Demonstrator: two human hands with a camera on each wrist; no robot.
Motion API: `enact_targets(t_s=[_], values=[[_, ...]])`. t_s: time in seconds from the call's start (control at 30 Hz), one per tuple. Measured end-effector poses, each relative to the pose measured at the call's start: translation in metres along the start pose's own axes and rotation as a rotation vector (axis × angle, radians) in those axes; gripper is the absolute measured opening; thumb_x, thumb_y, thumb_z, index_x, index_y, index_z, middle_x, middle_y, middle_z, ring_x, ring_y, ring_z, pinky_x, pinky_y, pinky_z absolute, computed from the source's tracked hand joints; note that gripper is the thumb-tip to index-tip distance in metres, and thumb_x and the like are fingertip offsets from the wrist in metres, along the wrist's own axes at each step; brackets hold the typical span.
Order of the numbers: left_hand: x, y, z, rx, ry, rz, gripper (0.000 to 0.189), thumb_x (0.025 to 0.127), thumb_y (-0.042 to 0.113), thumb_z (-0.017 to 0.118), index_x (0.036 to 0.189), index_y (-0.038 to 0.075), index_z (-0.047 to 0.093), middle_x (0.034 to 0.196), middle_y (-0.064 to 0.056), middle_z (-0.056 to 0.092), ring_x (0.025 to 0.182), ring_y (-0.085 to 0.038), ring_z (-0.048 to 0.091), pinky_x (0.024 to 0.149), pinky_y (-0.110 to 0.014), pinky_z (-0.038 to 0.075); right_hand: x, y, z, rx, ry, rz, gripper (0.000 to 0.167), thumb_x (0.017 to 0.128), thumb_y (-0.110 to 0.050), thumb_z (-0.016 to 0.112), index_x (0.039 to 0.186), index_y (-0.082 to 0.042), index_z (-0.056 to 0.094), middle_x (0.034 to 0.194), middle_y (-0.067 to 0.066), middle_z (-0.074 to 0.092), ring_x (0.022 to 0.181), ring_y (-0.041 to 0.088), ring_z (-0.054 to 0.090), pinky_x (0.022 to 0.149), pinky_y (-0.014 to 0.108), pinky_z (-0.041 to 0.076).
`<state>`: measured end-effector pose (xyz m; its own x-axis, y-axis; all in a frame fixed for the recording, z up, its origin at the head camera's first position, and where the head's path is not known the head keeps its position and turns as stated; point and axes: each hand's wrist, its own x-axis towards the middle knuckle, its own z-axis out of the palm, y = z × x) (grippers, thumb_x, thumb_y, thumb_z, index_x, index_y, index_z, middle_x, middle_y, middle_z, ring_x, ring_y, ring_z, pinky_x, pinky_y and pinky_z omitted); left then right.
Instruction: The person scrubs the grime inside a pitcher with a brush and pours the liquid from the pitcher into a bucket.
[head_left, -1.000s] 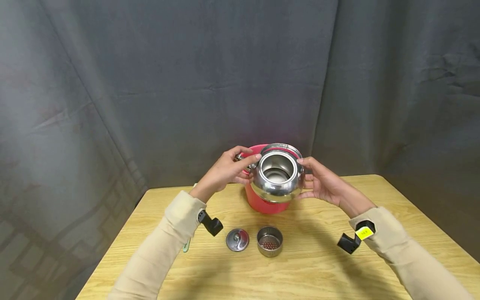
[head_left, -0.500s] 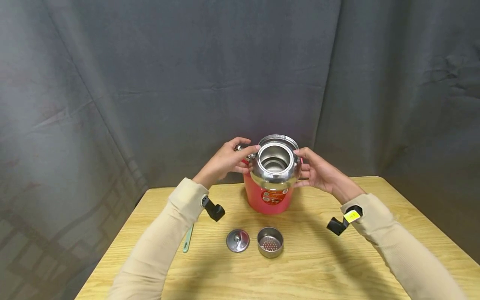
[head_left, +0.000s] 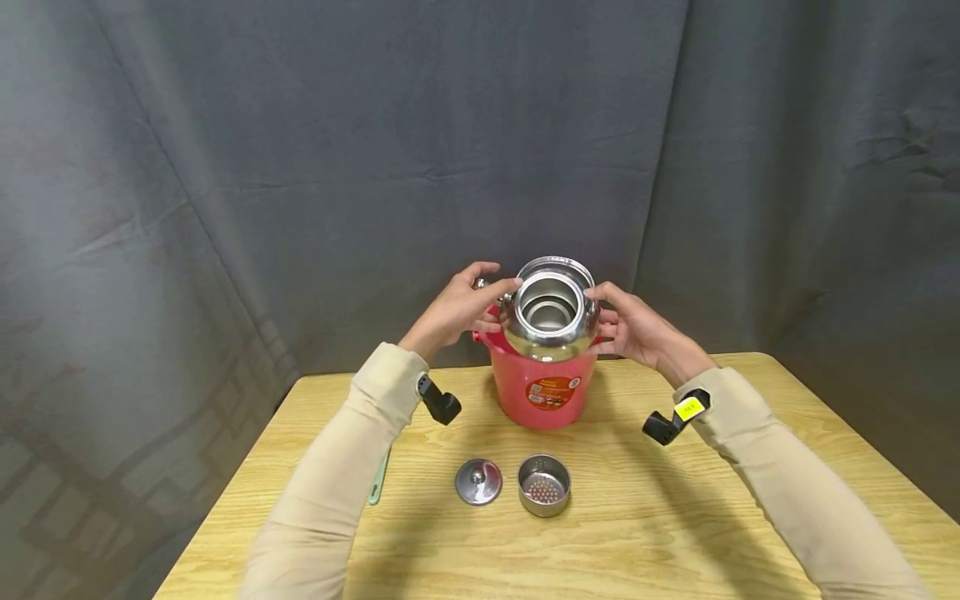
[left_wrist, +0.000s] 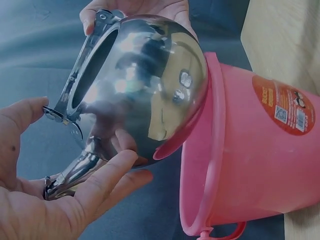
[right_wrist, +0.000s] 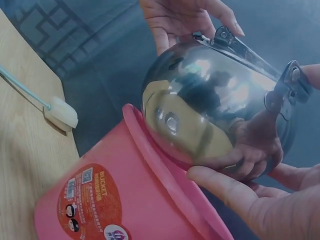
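Observation:
A shiny stainless steel teapot (head_left: pixel 547 347) is held lidless in both hands above the pink bucket (head_left: pixel 517 392). Its round mouth faces up and back toward the head camera, and its metal handle is folded to the far side. My left hand (head_left: pixel 457 310) grips the spout side, the thumb at the handle hinge and fingers around the spout (left_wrist: pixel 80 170). On the opposite side my right hand (head_left: pixel 641 332) holds the body, thumb near the other hinge and fingers along the belly. In both wrist views the teapot's underside overlaps the bucket rim.
On the wooden table (head_left: pixel 645 517) in front of the bucket lie a steel lid (head_left: pixel 478 482) and a round perforated strainer (head_left: pixel 543 483). A pale green-handled brush (head_left: pixel 378 482) with a white head lies at left. A grey curtain (head_left: pixel 420 125) hangs behind.
Both hands have carried the teapot up and farther away over the bucket, bringing the bucket's label into view. The lid and strainer stay in place.

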<state>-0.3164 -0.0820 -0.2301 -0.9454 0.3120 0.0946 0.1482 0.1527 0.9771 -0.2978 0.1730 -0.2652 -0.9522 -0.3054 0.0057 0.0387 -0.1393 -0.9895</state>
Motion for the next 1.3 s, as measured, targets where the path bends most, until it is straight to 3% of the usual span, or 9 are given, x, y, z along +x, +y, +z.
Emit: enact_targets(t_s=[0.27, 0.53, 0.9, 1.13, 1.3], values=[[0.008, 0.003, 0.001, 0.019, 0.026, 0.028, 0.065, 0.089, 0.029, 0.07, 0.143, 0.012, 0.038, 0.124, -0.018, 0.049, 0.073, -0.022, 0.065, 0.07, -0.038, 0.057, 0.01, -0.001, -0.005, 0.059, 0.012, -0.052, 0.026, 0.093, -0.025, 0.05, 0.114, -0.012, 0.042, 0.124, 0.018, 0.038, 0.092, 0.017, 0.059, 0.079, 0.047, 0.053], [0.011, 0.004, 0.003, 0.017, 0.064, 0.016, 0.064, 0.089, 0.025, 0.07, 0.143, 0.012, 0.039, 0.129, -0.019, 0.047, 0.081, -0.025, 0.066, 0.071, -0.034, 0.057, 0.017, 0.0, -0.008, 0.075, -0.011, -0.102, 0.032, 0.094, -0.019, 0.05, 0.123, -0.012, 0.041, 0.123, 0.017, 0.04, 0.095, 0.017, 0.058, 0.079, 0.044, 0.054], [0.013, 0.001, 0.004, 0.006, 0.079, 0.04, 0.068, 0.086, 0.019, 0.073, 0.144, 0.012, 0.038, 0.113, -0.019, 0.057, 0.078, -0.025, 0.066, 0.072, -0.034, 0.056, 0.024, 0.003, -0.014, 0.085, -0.037, -0.162, 0.041, 0.092, -0.011, 0.05, 0.132, -0.011, 0.041, 0.116, 0.01, 0.049, 0.097, 0.019, 0.057, 0.078, 0.04, 0.054], [0.014, -0.001, 0.006, -0.015, 0.095, 0.053, 0.066, 0.086, 0.013, 0.071, 0.144, 0.011, 0.04, 0.103, -0.018, 0.061, 0.075, -0.023, 0.066, 0.077, -0.039, 0.055, 0.028, 0.003, -0.016, 0.109, -0.048, -0.172, 0.048, 0.092, -0.007, 0.052, 0.139, -0.011, 0.038, 0.121, 0.009, 0.049, 0.103, 0.02, 0.057, 0.079, 0.041, 0.054], [0.016, -0.004, 0.006, -0.037, 0.095, 0.069, 0.068, 0.085, 0.009, 0.07, 0.145, 0.009, 0.038, 0.101, -0.018, 0.06, 0.075, -0.022, 0.064, 0.081, -0.044, 0.053, 0.028, 0.002, -0.018, 0.076, -0.053, -0.167, 0.055, 0.091, -0.005, 0.054, 0.142, -0.014, 0.036, 0.13, 0.011, 0.044, 0.119, 0.028, 0.05, 0.085, 0.053, 0.049]])
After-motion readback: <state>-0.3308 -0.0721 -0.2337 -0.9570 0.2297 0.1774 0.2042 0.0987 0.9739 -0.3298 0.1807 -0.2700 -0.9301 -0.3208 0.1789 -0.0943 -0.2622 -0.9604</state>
